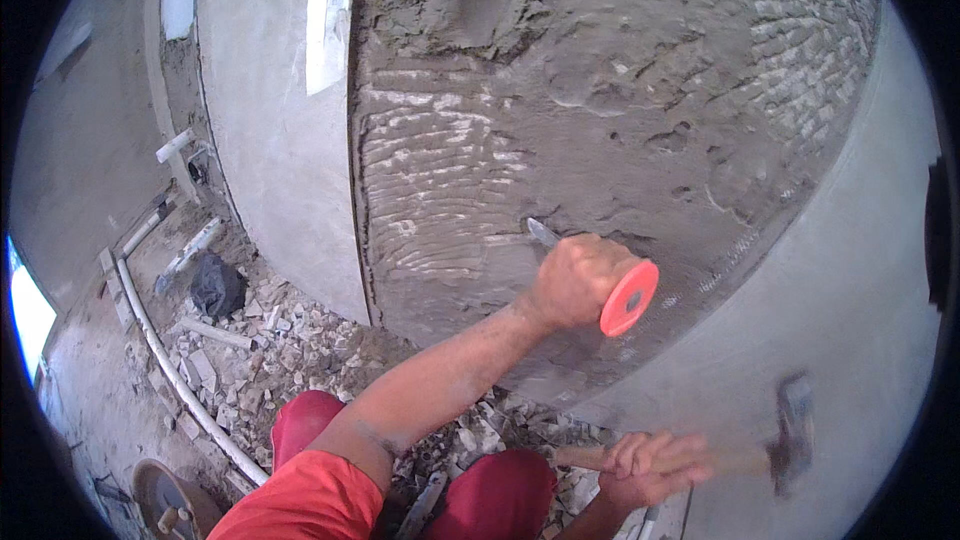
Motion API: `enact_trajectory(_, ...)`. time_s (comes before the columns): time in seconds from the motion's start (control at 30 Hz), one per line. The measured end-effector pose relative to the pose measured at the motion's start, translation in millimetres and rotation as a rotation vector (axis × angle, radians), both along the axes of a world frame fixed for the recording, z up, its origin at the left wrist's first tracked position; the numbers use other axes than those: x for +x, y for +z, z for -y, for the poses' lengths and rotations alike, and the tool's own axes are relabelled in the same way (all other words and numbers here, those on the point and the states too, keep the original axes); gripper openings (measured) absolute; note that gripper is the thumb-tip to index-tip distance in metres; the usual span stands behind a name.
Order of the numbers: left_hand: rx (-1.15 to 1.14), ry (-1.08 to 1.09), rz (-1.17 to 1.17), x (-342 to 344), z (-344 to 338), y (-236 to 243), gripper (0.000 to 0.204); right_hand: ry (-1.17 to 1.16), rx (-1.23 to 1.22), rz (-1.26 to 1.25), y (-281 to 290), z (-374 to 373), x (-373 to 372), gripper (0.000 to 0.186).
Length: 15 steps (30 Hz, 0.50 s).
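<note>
My left hand (580, 280) is closed around a chisel (542, 232), its flat metal tip against the rough grey mortar wall (620, 160). A round orange guard (632, 300) at the chisel's struck end stands just beyond my fist, and the grip itself is hidden by my fingers. Lower right, my right hand (650, 465) grips the wooden handle of a hammer (793, 435). The hammer's dark metal head is blurred by motion and stands apart from the chisel, to its lower right. Ridged, combed marks (430, 180) cover the mortar left of the chisel tip.
Broken tile and rubble (290, 340) lie along the wall's foot beside my knees. A white pipe (165, 360) curves along the floor at left, near a dark crumpled bag (217, 285). A brown bucket (170, 500) stands lower left. Smooth grey plaster (285, 140) borders the rough patch.
</note>
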<state>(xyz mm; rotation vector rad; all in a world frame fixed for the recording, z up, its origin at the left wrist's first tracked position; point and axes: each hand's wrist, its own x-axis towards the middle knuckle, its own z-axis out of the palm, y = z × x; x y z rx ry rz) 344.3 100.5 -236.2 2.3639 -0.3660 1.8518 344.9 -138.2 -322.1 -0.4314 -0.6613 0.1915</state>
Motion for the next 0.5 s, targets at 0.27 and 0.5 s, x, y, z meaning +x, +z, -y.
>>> enact_trajectory(0.27, -0.045, -0.054, 0.016, -13.2, -3.0, -0.3, 0.019, -0.119, -0.714, 0.218, -30.5, -4.8, -5.0, 0.049)
enact_trajectory(0.5, -0.034, -0.119, 0.088, -9.3, -8.0, -5.7, 0.028, -0.223, -0.196, 0.467, -15.8, -12.3, -13.1, 0.048)
